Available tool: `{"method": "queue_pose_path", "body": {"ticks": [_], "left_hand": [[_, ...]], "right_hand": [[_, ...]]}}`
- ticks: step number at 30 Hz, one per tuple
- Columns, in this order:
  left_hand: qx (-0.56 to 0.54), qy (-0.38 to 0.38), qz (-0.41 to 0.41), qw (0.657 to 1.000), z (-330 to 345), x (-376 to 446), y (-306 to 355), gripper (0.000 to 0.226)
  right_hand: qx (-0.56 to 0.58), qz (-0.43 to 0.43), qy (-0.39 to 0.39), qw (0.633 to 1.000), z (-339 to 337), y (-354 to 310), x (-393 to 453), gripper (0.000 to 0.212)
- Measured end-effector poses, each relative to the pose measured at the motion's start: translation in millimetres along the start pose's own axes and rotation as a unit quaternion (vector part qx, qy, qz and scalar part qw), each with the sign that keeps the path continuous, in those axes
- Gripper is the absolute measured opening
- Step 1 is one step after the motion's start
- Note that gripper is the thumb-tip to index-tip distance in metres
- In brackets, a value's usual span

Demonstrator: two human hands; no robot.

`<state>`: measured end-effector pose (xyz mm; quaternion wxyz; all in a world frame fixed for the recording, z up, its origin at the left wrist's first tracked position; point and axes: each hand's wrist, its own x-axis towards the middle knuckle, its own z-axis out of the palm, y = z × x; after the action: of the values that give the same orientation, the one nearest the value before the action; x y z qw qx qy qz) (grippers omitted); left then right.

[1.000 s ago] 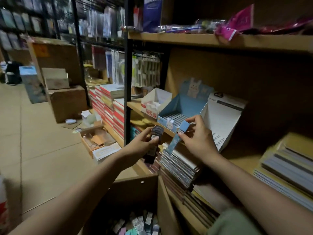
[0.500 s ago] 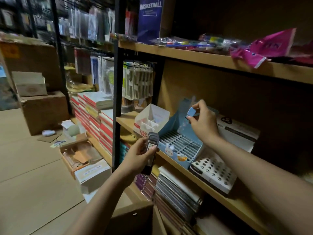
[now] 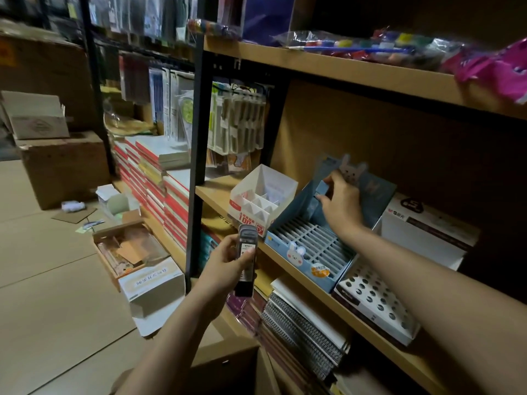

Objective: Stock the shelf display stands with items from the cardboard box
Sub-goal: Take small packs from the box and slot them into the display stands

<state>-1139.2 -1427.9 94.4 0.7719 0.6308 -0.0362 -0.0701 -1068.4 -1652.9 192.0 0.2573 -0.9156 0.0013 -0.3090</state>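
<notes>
Centre right, the right hand [image 3: 340, 201], pinching a small blue packet [image 3: 322, 187], has lowered it toward the blue slotted cardboard display stand [image 3: 310, 246]. Left hand [image 3: 228, 260] still grips dark packets [image 3: 246, 260], lower centre.

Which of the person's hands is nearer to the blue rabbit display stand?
Right. The right hand reaches into the blue rabbit display stand with a small blue item; the left hand holds a dark packet beside its front corner.

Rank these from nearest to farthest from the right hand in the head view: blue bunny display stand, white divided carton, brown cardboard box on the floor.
1. Blue bunny display stand, directly under the right hand.
2. White divided carton, just left on the same shelf.
3. Brown cardboard box, far left on the floor.
</notes>
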Motion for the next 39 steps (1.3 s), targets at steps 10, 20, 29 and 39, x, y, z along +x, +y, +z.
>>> {"method": "queue_pose_path", "body": {"ticks": [10,20,29,39], "left_hand": [[-0.001,0.006,-0.01,1.0,0,-3,-1,0.024],[-0.004,0.001,-0.004,1.0,4,-6,1,0.024],[-0.005,0.004,0.002,1.0,4,-12,5,0.022],[-0.021,-0.013,0.047,0.999,0,-17,16,0.03]], "right_hand": [[0.025,0.023,0.019,0.999,12,-1,1,0.022],[-0.072,0.017,-0.029,0.997,8,-5,3,0.029],[-0.031,0.079,-0.104,0.991,12,-3,-5,0.063],[0.098,-0.051,-0.219,0.969,-8,-41,-28,0.027]]}}
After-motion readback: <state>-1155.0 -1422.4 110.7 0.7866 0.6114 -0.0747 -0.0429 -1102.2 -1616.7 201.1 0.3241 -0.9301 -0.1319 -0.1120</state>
